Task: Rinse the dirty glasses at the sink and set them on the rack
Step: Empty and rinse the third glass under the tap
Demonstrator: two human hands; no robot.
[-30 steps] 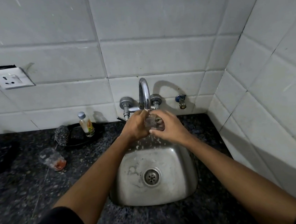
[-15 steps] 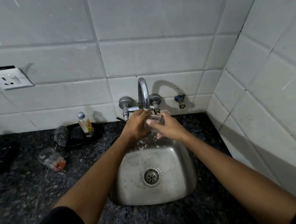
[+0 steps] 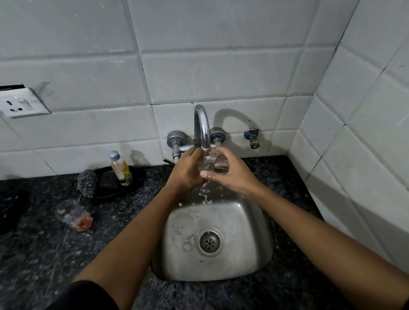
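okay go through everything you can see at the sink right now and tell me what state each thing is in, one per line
faucet: running, water falling into the sink
glass under the faucet: tilted on its side, held in both hands
left hand: closed on the glass
right hand: closed on the glass
sink: wet, drain open, not filling
glass on the counter: lying tipped, red residue inside, unwashed
small bottle: upright, capped

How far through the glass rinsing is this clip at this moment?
Done: nothing visibly; no rack or rinsed glass is in view. In hand: both the left hand and right hand hold a clear glass under the running tap. Left: a dirty glass lies on the counter, then racking.
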